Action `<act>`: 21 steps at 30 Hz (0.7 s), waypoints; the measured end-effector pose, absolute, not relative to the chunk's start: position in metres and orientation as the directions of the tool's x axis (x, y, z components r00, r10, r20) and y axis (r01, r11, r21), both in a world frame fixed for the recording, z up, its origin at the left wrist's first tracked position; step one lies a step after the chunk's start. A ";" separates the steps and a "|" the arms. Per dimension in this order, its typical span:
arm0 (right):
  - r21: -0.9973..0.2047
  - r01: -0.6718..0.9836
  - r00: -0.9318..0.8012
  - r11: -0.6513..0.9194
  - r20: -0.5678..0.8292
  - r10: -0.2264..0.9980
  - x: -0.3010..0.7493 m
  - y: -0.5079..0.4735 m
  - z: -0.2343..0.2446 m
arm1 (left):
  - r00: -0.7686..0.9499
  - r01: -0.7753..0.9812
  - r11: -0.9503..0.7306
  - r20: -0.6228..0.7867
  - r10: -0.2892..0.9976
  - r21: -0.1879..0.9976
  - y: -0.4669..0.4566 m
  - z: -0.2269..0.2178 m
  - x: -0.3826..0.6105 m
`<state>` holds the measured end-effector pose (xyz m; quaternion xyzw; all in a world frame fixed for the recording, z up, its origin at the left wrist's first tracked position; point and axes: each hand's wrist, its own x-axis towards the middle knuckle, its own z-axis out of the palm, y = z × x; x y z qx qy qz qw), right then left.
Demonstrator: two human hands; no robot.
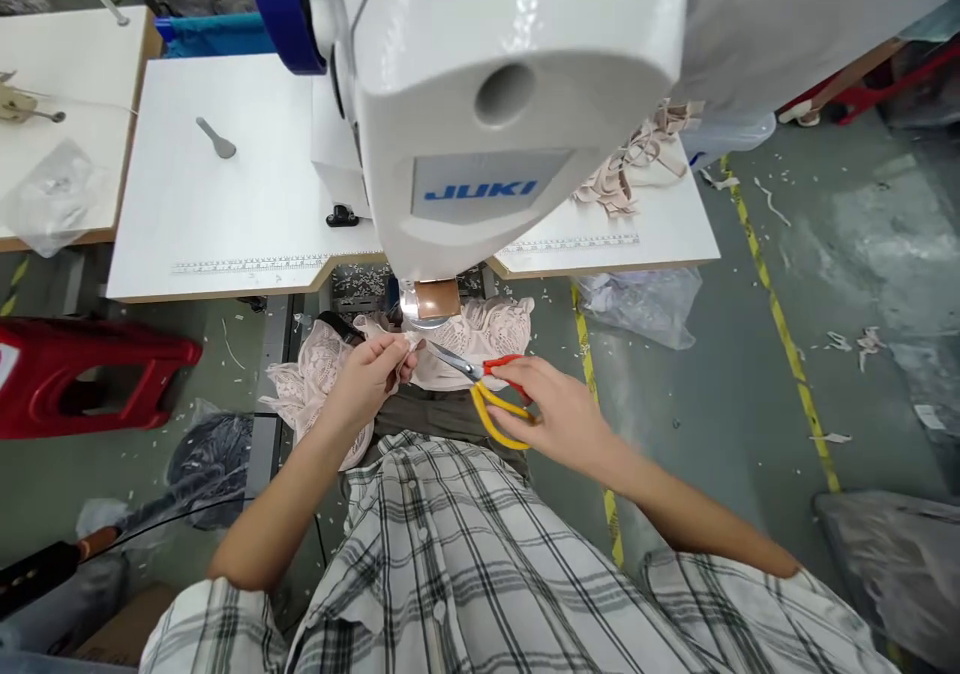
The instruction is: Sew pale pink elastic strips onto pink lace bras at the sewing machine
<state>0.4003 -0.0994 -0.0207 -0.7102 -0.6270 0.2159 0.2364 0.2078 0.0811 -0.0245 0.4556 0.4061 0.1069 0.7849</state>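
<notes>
Pinching the pale pink lace garment [480, 339] in my left hand [367, 379], I keep it taut. My right hand [562, 414] grips the yellow-and-red-handled scissors [484, 389]; I should snip close, clear of my fingers.

Grey-green floor [825, 254] with yellow line [780, 324], white worktable [225, 204], red stool [90, 374] at left.

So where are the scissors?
In the head view, the scissors are in the right hand, blades pointing toward the lace fabric pinched by the left hand.
</notes>
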 end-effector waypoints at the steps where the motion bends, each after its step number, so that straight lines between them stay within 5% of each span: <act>1: -0.608 0.788 0.124 -0.095 0.005 0.992 0.396 -0.093 -0.022 | 0.649 0.221 0.529 -0.529 0.547 0.819 0.080 -0.023 0.208; 10: -0.660 0.748 0.050 -0.065 -0.042 0.998 0.397 -0.074 -0.026 | 0.602 0.292 0.395 -0.489 0.631 0.871 0.078 -0.022 0.204; 16: -0.737 0.648 0.201 -0.192 -0.078 0.977 0.402 -0.093 -0.028 | 0.627 0.126 0.568 -0.509 0.590 0.813 0.081 -0.027 0.197; 21: -0.775 0.615 0.179 -0.146 -0.043 0.983 0.394 -0.092 -0.030 | 0.587 0.037 0.594 -0.498 0.638 0.804 0.084 -0.033 0.194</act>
